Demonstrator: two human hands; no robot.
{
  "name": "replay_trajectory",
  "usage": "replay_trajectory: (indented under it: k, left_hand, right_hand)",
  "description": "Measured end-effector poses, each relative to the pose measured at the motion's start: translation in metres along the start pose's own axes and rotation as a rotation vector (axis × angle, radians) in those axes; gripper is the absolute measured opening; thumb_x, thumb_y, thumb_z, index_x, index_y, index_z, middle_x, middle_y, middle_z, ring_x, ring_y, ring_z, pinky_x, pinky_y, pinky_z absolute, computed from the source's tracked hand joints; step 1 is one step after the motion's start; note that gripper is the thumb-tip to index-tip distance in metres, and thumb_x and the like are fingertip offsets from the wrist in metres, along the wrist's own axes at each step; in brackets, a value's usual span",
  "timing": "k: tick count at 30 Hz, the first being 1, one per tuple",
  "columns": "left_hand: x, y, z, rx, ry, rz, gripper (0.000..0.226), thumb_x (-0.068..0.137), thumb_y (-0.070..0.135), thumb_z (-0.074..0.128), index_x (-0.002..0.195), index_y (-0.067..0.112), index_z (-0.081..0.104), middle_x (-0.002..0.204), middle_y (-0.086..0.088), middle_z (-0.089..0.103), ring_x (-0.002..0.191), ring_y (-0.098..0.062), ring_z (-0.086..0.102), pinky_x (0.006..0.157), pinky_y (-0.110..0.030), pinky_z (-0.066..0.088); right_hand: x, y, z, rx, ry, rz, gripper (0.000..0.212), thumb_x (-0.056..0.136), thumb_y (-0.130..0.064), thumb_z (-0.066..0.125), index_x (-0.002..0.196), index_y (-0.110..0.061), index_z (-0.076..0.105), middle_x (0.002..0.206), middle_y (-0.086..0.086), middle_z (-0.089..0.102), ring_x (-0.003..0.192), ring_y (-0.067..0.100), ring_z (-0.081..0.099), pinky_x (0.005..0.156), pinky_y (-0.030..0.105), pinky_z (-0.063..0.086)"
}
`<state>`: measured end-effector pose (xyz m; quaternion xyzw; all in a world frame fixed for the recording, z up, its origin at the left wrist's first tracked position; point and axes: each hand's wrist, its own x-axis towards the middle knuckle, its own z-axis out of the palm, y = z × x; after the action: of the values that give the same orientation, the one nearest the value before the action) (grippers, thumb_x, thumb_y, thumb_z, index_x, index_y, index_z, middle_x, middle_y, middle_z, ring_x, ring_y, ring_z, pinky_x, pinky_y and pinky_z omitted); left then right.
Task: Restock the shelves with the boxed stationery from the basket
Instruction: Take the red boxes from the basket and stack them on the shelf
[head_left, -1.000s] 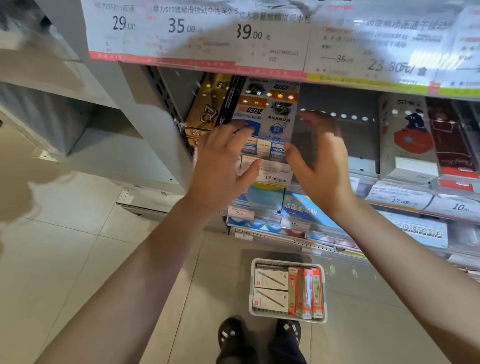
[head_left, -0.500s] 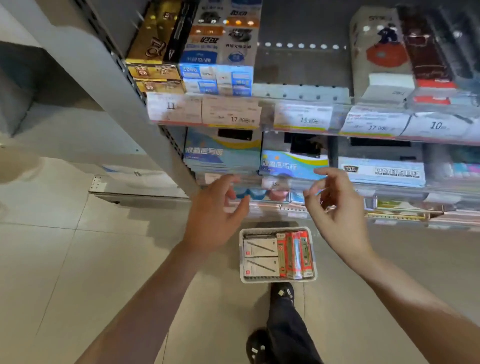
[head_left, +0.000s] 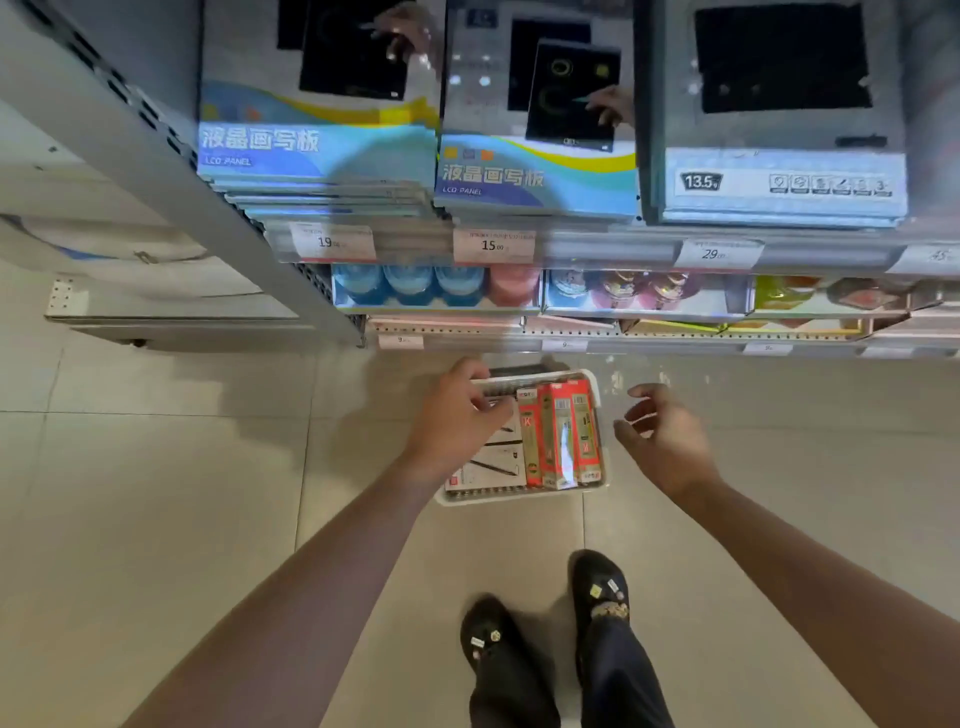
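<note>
A white basket (head_left: 519, 496) stands on the tiled floor below the shelves. Inside it lie white boxes printed with pens (head_left: 493, 467) on the left and several red boxes (head_left: 558, 436) standing on edge on the right. My left hand (head_left: 457, 421) hovers over the basket's left half with fingers loosely curled above the white boxes, covering part of them; it holds nothing. My right hand (head_left: 662, 439) hangs just right of the basket, fingers relaxed and empty.
The shelf unit rises behind the basket: LCD panel boxes (head_left: 317, 140) on the upper shelf, price tags (head_left: 493, 245) on its rail, coloured round items (head_left: 436, 286) on the lowest shelf. My black shoes (head_left: 545, 639) stand on the floor just behind the basket.
Both hands have dropped from the upper shelf down to the basket. The view has tilted down with them, and the basket is much closer.
</note>
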<state>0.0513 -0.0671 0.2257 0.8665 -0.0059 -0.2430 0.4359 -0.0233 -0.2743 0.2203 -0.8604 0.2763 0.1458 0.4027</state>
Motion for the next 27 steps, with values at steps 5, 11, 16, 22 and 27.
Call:
replay_trajectory:
  k: [5,11,16,22,27]
  left_hand:
    - [0.036,-0.051,0.074,-0.049,-0.031,-0.145,0.033,0.080,0.020,0.070,0.109,0.012,0.056,0.066,0.005,0.055,0.058,-0.007,0.052,0.061,-0.028,0.046]
    - [0.065,-0.096,0.148,-0.133,-0.075,-0.295,0.031,0.078,0.019,0.073,0.098,0.016,0.051,0.074,0.003,0.056,0.059,-0.012,0.055,0.052,-0.024,0.046]
    - [0.082,-0.122,0.203,-0.116,-0.068,-0.344,0.045,0.077,0.024,0.076,0.113,0.013,0.051,0.096,0.007,0.053,0.089,-0.013,0.054,0.063,-0.018,0.042]
    - [0.092,-0.149,0.241,-0.072,-0.065,-0.446,0.046,0.079,0.027,0.073,0.115,0.010,0.049,0.116,-0.005,0.064,0.102,-0.021,0.062,0.064,-0.019,0.042]
    - [0.094,-0.160,0.253,-0.066,-0.088,-0.457,0.047,0.078,0.029,0.074,0.116,0.009,0.052,0.116,-0.004,0.064,0.106,-0.022,0.062,0.070,-0.021,0.042]
  right_hand:
    - [0.040,0.064,0.039,-0.089,-0.028,-0.001,0.037,0.084,-0.015,0.065,0.118,-0.007,0.054,0.097,0.003,0.058,0.085,0.016,0.055,0.073,0.025,0.045]
    - [0.081,0.117,0.077,-0.059,-0.065,0.079,0.042,0.084,-0.015,0.065,0.123,-0.006,0.054,0.113,0.007,0.061,0.089,0.012,0.053,0.077,0.023,0.045]
    - [0.099,0.148,0.116,0.018,-0.110,0.105,0.026,0.089,-0.011,0.057,0.115,-0.005,0.059,0.095,-0.002,0.057,0.082,0.012,0.056,0.074,0.022,0.048]
    - [0.115,0.181,0.165,-0.024,-0.079,0.134,0.030,0.095,-0.019,0.046,0.124,-0.013,0.053,0.123,0.007,0.056,0.102,0.023,0.061,0.080,0.024,0.054]
    - [0.112,0.186,0.184,-0.112,-0.036,0.103,0.040,0.096,-0.008,0.041,0.135,-0.011,0.041,0.136,0.007,0.044,0.122,0.025,0.048,0.099,0.039,0.049]
